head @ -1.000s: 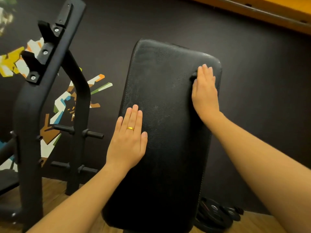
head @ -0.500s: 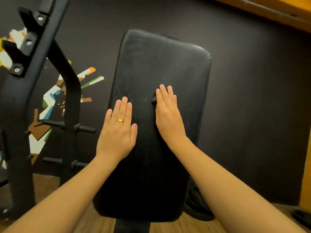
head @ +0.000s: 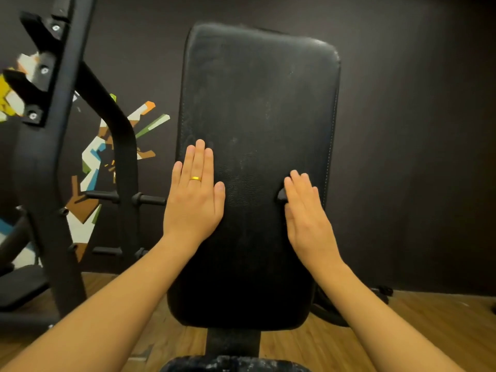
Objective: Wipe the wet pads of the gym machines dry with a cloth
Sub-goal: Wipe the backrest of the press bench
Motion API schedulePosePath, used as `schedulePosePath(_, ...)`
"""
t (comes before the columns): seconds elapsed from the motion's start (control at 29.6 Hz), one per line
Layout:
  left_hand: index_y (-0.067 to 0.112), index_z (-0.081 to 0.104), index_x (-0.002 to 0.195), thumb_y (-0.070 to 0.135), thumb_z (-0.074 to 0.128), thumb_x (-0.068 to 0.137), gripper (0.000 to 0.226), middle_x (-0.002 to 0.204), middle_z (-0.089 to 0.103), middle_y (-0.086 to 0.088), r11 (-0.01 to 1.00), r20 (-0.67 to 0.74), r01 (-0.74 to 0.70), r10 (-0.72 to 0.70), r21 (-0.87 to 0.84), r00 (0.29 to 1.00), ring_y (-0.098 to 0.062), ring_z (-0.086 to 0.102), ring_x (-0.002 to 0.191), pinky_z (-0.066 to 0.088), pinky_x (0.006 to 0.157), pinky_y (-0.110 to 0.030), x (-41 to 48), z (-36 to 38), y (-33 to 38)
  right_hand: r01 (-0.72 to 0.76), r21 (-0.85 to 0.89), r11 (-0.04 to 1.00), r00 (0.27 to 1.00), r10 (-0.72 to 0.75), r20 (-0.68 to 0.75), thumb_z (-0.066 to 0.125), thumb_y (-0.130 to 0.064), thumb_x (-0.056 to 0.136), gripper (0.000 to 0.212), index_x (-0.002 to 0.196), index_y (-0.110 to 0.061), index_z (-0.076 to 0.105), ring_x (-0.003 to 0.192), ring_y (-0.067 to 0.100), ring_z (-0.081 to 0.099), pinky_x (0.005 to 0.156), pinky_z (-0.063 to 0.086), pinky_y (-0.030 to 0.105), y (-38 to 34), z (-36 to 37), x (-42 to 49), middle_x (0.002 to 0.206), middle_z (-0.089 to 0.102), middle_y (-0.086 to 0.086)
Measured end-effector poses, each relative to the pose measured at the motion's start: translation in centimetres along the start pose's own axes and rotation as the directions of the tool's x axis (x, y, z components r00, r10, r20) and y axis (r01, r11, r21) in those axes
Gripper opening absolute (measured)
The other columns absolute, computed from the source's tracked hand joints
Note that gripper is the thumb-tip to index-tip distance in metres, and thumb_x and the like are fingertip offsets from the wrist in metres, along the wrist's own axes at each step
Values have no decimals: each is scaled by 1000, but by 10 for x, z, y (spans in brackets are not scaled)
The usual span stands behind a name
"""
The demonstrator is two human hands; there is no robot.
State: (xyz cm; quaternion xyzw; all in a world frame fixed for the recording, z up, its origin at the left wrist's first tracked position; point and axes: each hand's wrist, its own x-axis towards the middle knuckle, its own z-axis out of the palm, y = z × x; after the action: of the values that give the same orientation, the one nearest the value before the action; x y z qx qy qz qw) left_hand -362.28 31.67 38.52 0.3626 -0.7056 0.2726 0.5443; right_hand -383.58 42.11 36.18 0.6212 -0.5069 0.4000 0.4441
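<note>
**Operator:** Where do things stand on this bench?

**Inspector:** The back pad point(head: 255, 103) stands upright and fills the middle of the view. Your left hand point(head: 194, 202) lies flat at 8 o'clock on its face, over the left seam. The fingers are straight and close together, the ring point(head: 195, 179) is uppermost, and the hand holds nothing. Your right hand point(head: 306, 218) lies flat at 4 o'clock with its fingers straight, pressing the cloth point(head: 281, 196) onto the vinyl. Only a dark fold of the cloth shows, at the hand's 10 o'clock. The rest is hidden beneath the palm.

**Operator:** How should I run the stroke?

**Inspector:** My judgement is that the wipe is partway done. Faint pale marks show towards 12 o'clock on the pad, though I cannot tell whether they are moisture. Keep your palm flat so the whole cloth bears on the surface. Work in overlapping lanes from 12 o'clock down to 6 o'clock, and carry each lane over the stitched edges at 3 and 9 o'clock. Brace with your left hand so the pad does not rock.

**Operator:** Any hazards?

**Inspector:** A bunched cloth may only smear the water, so spread it out. The rack point(head: 53, 157) stands close at 9 o'clock, so mind your elbow. The seat pad point(head: 230, 365) at 6 o'clock looks speckled and probably needs wiping next
</note>
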Motion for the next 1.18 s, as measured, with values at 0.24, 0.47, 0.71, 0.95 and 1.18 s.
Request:
schedulePosePath(0.24,5,9,161,38,31,104,70,170,-4,-11,994,88,-91,96,-59,991,-25,-6,156,-1,125,-41,-1,-14,-8,-150,125,981,976,167,-137,47,3,103,54,154,3,29,155,33,9,125,14,53,-35,17,21,164,25,19)
schedulePosePath(0.47,7,15,161,40,38,99,74,170,3,-9,937,191,-350,345,-11,919,-23,1,157,2,126,-41,27,-32,-23,84,40,996,996,-83,-17,47,3,102,56,156,-1,28,156,33,9,127,9,45,-34,10,119,166,22,16)
schedulePosePath(0.71,4,13,160,33,43,100,74,170,2,-13,975,229,-151,187,-164,955,-27,3,157,4,127,-43,108,-42,-2,261,52,964,926,-266,268,42,1,103,55,156,-3,28,156,32,12,127,13,46,-1,-27,164,166,21,15)
schedulePosePath(0.95,10,-1,162,38,20,109,64,170,-6,-9,987,426,-127,159,-102,891,-24,-2,157,-3,127,-38,113,-50,-4,322,142,936,868,-352,351,40,2,105,51,154,-2,25,156,33,11,127,10,47,42,-62,290,164,20,12)
schedulePosePath(1.18,10,-6,161,28,39,96,81,169,-11,-9,994,684,-43,101,-102,723,-28,7,154,0,126,-42,128,-83,6,595,275,755,510,-619,597,67,-4,89,77,156,-3,29,155,32,4,122,12,47,47,-74,302,166,15,15)
